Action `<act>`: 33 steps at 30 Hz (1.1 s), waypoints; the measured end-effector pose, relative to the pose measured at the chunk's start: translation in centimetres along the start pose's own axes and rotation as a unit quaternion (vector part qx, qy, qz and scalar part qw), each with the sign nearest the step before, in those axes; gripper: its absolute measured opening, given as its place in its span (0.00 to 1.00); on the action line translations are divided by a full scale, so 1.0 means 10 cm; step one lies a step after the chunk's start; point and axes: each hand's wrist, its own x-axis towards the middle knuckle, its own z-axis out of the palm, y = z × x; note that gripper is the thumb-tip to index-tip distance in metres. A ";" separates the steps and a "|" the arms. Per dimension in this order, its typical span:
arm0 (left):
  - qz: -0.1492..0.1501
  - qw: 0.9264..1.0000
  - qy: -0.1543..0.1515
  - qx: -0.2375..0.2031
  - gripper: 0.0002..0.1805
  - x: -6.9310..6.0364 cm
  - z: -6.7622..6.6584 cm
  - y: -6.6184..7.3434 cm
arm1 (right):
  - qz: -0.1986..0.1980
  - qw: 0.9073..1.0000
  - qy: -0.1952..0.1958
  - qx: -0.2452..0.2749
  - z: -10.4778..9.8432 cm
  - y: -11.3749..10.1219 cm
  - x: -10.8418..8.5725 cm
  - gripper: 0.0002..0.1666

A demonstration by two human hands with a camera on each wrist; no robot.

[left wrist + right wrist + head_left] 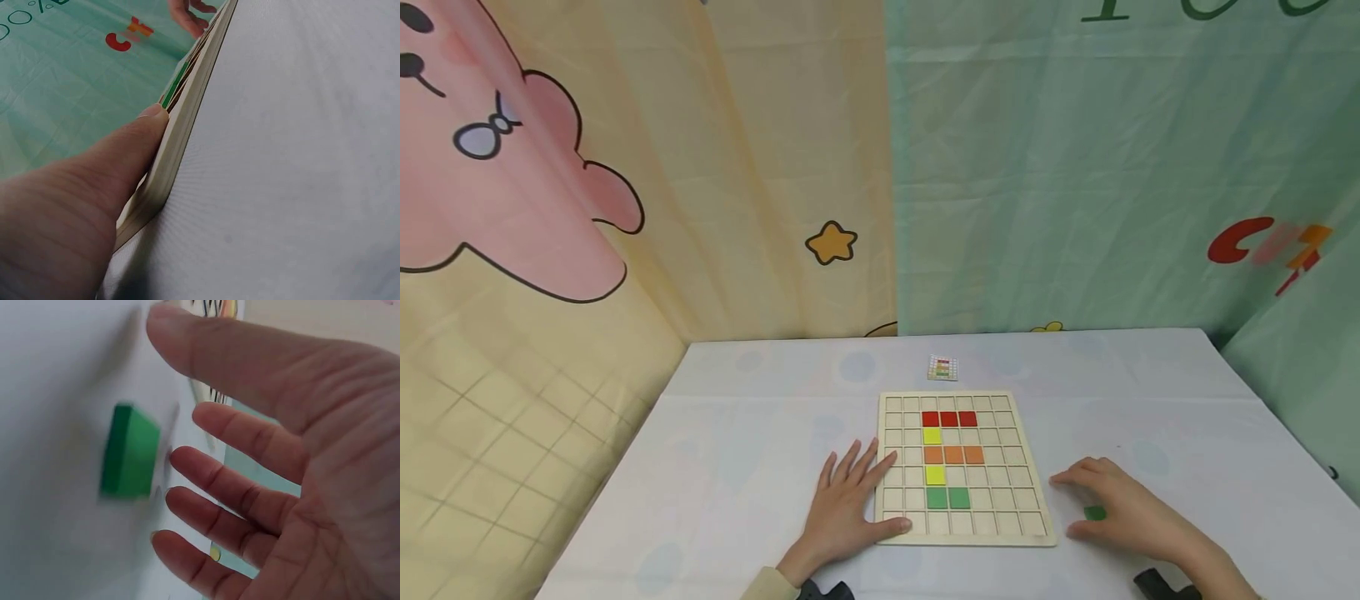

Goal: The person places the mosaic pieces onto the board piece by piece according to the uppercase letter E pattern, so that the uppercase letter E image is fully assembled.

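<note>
A pale gridded board lies flat on the table. On it sit three red tiles in a row, a yellow tile, three orange tiles, another yellow tile and two green tiles. My left hand rests with spread fingers at the board's left edge, its thumb on the lower left corner. To the right of the board, my right hand hovers around a loose green tile. Thumb and fingers stand apart, and none visibly touches that tile.
A small card with a coloured grid pattern lies behind the board. The white tablecloth covers the table. Behind hang a printed yellow curtain and a green one.
</note>
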 end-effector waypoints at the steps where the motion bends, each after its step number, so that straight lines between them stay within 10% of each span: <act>1: -0.001 1.000 -0.001 -0.002 0.50 0.00 0.00 0.00 | 0.009 1.000 -0.003 -0.004 -0.01 0.04 -0.03 0.34; 7: -0.006 1.000 -0.009 -0.005 0.49 0.00 -0.01 0.01 | 0.046 0.997 -0.020 0.057 -0.04 0.20 -0.16 0.32; 12: -0.010 1.000 -0.016 -0.007 0.49 -0.01 -0.02 0.01 | -0.003 0.992 -0.011 0.128 -0.01 0.25 -0.16 0.22; 33: -0.016 1.000 -0.025 -0.005 0.50 0.01 -0.02 0.01 | -0.005 0.987 0.047 0.153 0.10 0.10 0.22 0.17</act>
